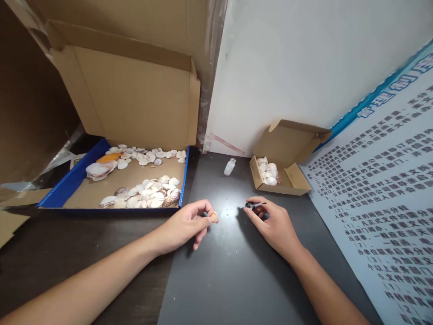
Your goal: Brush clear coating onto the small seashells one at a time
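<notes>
Over the grey table surface, my left hand [187, 225] pinches a small orange-tan seashell [214, 217] between thumb and fingertips. To its right, my right hand [272, 222] is closed around a small dark tool [251, 206] with a black tip; the fingers cover much of it and its exact kind does not show. The shell and the tool are apart. Beyond both hands stands a small clear bottle [229, 167] with whitish contents.
At left, an open blue-edged cardboard box [185, 178] holds many white shells [149, 193], a large shell [100, 169] and an orange piece [108, 157]. A smaller open carton [280, 187] with shells stands at back right, near a printed poster [382, 180].
</notes>
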A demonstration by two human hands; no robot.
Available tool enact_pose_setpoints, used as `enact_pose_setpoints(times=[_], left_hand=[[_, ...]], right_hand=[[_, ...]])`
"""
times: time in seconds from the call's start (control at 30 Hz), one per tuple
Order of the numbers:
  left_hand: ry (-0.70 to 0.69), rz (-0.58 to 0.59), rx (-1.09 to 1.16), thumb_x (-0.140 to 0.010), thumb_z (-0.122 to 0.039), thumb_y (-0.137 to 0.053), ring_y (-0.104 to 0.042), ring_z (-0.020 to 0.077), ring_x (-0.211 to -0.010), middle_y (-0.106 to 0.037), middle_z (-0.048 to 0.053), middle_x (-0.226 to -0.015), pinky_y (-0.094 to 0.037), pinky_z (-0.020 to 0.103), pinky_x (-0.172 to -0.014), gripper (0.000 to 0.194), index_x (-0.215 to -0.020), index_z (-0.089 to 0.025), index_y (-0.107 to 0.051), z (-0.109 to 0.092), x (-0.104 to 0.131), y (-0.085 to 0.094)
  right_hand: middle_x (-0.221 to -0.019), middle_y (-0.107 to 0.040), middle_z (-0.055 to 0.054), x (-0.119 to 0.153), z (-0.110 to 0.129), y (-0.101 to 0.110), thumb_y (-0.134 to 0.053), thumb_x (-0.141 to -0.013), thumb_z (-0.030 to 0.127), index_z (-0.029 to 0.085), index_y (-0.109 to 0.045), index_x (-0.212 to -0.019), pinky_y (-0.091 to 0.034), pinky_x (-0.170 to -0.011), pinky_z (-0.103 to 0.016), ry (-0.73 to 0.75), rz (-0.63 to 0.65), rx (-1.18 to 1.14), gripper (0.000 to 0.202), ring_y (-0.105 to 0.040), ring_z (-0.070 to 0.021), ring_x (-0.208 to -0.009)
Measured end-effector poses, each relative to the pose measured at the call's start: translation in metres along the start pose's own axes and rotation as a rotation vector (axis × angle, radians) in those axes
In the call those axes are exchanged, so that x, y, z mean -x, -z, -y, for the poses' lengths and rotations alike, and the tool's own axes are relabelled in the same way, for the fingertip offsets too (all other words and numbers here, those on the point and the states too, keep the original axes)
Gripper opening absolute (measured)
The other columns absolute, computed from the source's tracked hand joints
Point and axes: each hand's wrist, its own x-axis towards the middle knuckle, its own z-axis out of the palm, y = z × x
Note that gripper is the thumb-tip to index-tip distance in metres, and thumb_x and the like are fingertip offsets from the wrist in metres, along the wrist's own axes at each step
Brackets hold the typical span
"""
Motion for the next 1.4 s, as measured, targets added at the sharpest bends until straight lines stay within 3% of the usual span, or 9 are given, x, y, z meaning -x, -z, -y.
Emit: enact_pose_setpoints(times=[0.2, 0.37, 0.5, 0.8, 1.4], left_hand=[[-0.018, 0.034, 0.040, -0.086, -0.044, -0.063, -0.045, 0.0058, -0.043, -0.058, -0.004, -0.069, -0.045, 0.019, -0.041, 0.029, -0.083, -0.020, -0.048, 0.000, 0.001, 0.004], [-0.021, 0.033, 0.065, -0.083, -0.047, -0.065, -0.045, 0.0051, -0.042, -0.058, -0.004, -0.070, -0.044, 0.018, -0.039, 0.033, -0.082, -0.019, -0.047, 0.000, -0.001, 0.003], [-0.032, 0.049, 0.093, -0.083, -0.047, -0.065, -0.045, 0.0049, -0.043, -0.057, -0.004, -0.070, -0.046, 0.018, -0.040, 0.033, -0.085, -0.019, -0.049, 0.001, -0.001, 0.004], [-0.039, 0.051, 0.087, -0.087, -0.048, -0.062, -0.046, 0.0066, -0.042, -0.052, -0.006, -0.062, -0.045, 0.019, -0.040, 0.032, -0.087, -0.020, -0.047, 0.006, -0.001, 0.006], [0.012, 0.051, -0.012, -0.086, -0.046, -0.064, -0.044, 0.0063, -0.043, -0.050, -0.007, -0.057, -0.041, 0.018, -0.044, 0.030, -0.087, -0.017, -0.054, 0.004, 0.000, 0.002]], right_hand=[[-0.073, -0.059, -0.002, 0.008, 0.010, -0.003, -0.061, -0.092, 0.032, 0.019, -0.068, -0.099, -0.046, -0.059, -0.026, 0.195, 0.002, -0.089, 0.016, -0.055, -0.0141, -0.058], [-0.071, -0.058, -0.002, 0.014, 0.012, -0.008, -0.053, -0.097, 0.038, 0.018, -0.064, -0.088, -0.042, -0.056, -0.025, 0.245, 0.176, -0.083, 0.024, -0.053, -0.0134, -0.058], [-0.070, -0.057, -0.001, 0.015, 0.015, -0.012, -0.041, -0.100, 0.040, 0.019, -0.055, -0.084, -0.038, -0.057, -0.026, 0.289, 0.231, -0.039, 0.030, -0.051, -0.0145, -0.058], [-0.069, -0.059, -0.002, 0.019, 0.021, -0.018, -0.039, -0.101, 0.043, 0.020, -0.052, -0.080, -0.034, -0.060, -0.027, 0.273, 0.320, -0.042, 0.034, -0.053, -0.0160, -0.061], [-0.061, -0.052, 0.001, 0.023, 0.024, -0.012, -0.045, -0.097, 0.042, 0.020, -0.050, -0.069, -0.030, -0.057, -0.025, 0.214, 0.275, -0.088, 0.036, -0.045, -0.0127, -0.055]])
